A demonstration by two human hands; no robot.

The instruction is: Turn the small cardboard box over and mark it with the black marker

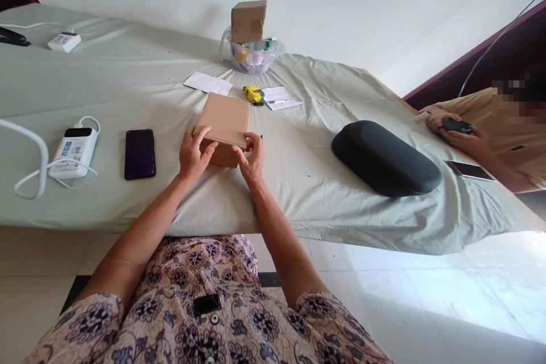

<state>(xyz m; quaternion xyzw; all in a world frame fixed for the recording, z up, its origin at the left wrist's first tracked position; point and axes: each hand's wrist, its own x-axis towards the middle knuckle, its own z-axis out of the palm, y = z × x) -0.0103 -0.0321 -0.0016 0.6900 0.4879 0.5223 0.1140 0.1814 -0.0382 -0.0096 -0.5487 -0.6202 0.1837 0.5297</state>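
Note:
A small brown cardboard box (224, 119) sits on the cloth-covered table in front of me, its top flaps closed flat. My left hand (195, 153) grips its near left corner, with fingers on the top edge and thumb at the front. On the near right corner, my right hand (251, 158) holds the box with curled fingers and the thumb against the front side. A small dark tip shows beside the right fingers; I cannot tell what it is. Just behind the box lie a yellow and dark green tape measure (253, 94) and slips of white paper (208, 83).
At the back, a clear plastic basket (256, 62) carries another cardboard box (248, 21). Left of my hands are a phone (140, 154) and a white power bank (73, 152) with cables. To the right lie a black case (386, 158) and another person's hands (458, 131) holding a dark object.

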